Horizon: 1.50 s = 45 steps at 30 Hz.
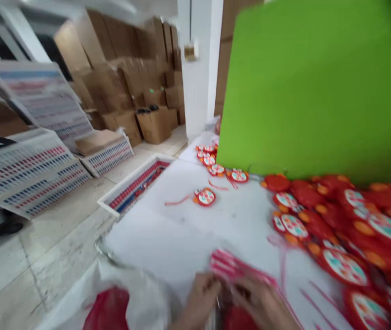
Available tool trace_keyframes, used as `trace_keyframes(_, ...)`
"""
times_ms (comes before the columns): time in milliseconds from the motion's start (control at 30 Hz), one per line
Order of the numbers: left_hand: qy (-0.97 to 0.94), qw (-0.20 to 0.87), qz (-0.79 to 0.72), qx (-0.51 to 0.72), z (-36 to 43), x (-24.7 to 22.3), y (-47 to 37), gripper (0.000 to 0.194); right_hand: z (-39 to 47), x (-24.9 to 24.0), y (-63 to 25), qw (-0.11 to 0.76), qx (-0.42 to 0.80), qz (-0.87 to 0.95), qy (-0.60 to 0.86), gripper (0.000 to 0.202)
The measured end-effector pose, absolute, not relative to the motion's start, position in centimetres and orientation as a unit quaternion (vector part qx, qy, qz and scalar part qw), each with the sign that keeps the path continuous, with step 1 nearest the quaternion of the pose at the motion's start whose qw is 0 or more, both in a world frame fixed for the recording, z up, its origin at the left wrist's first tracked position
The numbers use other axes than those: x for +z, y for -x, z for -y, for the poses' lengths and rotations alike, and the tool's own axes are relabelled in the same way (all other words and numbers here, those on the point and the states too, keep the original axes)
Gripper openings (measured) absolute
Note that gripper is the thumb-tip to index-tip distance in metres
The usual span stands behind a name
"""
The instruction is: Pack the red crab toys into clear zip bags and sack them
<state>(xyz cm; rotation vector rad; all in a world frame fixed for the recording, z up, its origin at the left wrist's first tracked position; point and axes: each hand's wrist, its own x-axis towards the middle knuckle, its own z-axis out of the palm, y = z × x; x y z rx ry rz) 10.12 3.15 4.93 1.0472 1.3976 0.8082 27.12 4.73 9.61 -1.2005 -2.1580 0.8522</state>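
Note:
My left hand [201,295] is at the bottom middle with its fingers curled closed. My right hand [259,298] is close beside it, its fingers bent inward. What is pinched between them is blurred; a thin shiny bit shows there. Just beyond my fingers, touching or close to them, lies a bundle of pink strips or cords [228,266]. Below my hands is something dark red [238,318], partly hidden. A single red round ornament [205,196] with a patterned face and a cord lies farther up the white table [168,233].
Many red and orange ornaments [295,227] are heaped along the right. Behind them stands a large green panel [312,87]. A white bag [140,298] with a red piece [109,309] is at lower left. Plastic crates [30,169] and cardboard boxes [154,126] stand on the floor.

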Motion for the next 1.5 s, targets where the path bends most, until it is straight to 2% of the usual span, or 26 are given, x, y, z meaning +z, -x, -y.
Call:
trace_keyframes(333,-0.494,0.613,-0.501,0.358,-3.1,7.3,-10.8,0.028,-3.8,9.5,-25.1,0.202,0.180,0.818,0.508,0.021)
trace_keyframes(567,-0.598,0.522,-0.519,0.317,-3.1,8.5,-10.7,0.025,-4.0,10.1,-24.3,0.128,0.105,0.856,0.490,0.020)
trace_keyframes(700,-0.639,0.486,-0.514,0.303,-3.0,8.8,-10.4,0.025,-4.6,10.2,-25.0,0.199,0.160,0.817,0.517,0.017)
trace_keyframes(800,-0.613,0.511,-0.517,0.310,-2.9,8.3,-10.0,0.022,-4.7,9.5,-28.9,0.254,0.197,0.731,0.602,0.017)
trace_keyframes(867,-0.584,0.526,-0.532,0.314,-3.0,7.8,-9.8,0.021,-4.3,9.0,-33.3,0.251,0.172,0.667,0.680,0.018)
trace_keyframes(967,-0.563,0.543,-0.534,0.321,-3.2,7.2,-9.6,0.021,-2.5,8.7,-40.2,0.198,0.104,0.566,0.794,0.020)
trace_keyframes(1067,-0.547,0.574,-0.514,0.327,-3.5,7.0,-9.7,0.021,0.3,8.7,-44.6,0.093,0.059,0.515,0.850,0.022)
trace_keyframes(1133,-0.524,0.601,-0.506,0.329,-3.6,7.2,-9.8,0.020,2.1,8.5,-45.6,-0.002,0.077,0.532,0.843,0.024)
trace_keyframes(1200,-0.495,0.627,-0.505,0.327,-3.6,7.3,-9.8,0.017,3.6,8.4,-45.5,-0.057,0.130,0.567,0.811,0.026)
trace_keyframes(1233,-0.482,0.638,-0.506,0.323,-3.6,7.4,-9.8,0.016,4.1,8.4,-45.3,-0.059,0.164,0.585,0.792,0.025)
trace_keyframes(1300,-0.465,0.651,-0.509,0.319,-3.6,7.4,-9.7,0.014,4.5,8.9,-44.7,-0.009,0.219,0.615,0.757,0.034)
trace_keyframes(1400,-0.454,0.656,-0.510,0.321,-3.4,7.2,-9.7,0.013,4.0,10.4,-44.0,0.087,0.178,0.624,0.756,0.052)
trace_keyframes(1500,-0.448,0.662,-0.509,0.319,-3.4,7.1,-9.8,0.012,2.7,11.4,-43.0,0.115,0.152,0.598,0.778,0.041)
